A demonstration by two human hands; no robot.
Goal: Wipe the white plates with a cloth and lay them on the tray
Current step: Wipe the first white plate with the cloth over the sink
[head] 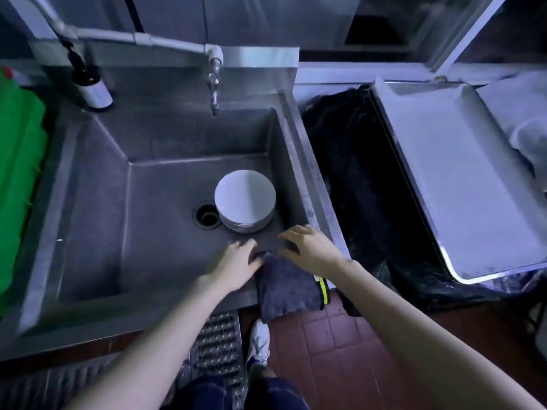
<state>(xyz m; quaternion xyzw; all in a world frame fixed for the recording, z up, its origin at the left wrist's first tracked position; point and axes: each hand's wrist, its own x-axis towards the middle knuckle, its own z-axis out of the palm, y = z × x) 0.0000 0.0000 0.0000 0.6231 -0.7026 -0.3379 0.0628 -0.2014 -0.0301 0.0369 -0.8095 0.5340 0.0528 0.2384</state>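
A stack of white plates (pixel 245 199) stands in the steel sink (pixel 165 149), against its right wall and beside the drain (pixel 207 216). A dark grey cloth (pixel 285 287) hangs over the sink's front rim. My left hand (pixel 236 261) is at the cloth's top left corner, fingers touching it; whether it grips is unclear from motion blur. My right hand (pixel 307 247) hovers with spread fingers just above and to the right of the cloth's top edge, holding nothing. A metal tray (pixel 461 184) lies on the right, with nothing on it.
A tap (pixel 213 87) hangs over the sink's back. A dark bottle (pixel 91 84) stands at the back left, next to a green object (pixel 17 179). A bin with a black bag (pixel 355 179) sits between sink and tray. A white cloth (pixel 524 119) lies beyond the tray.
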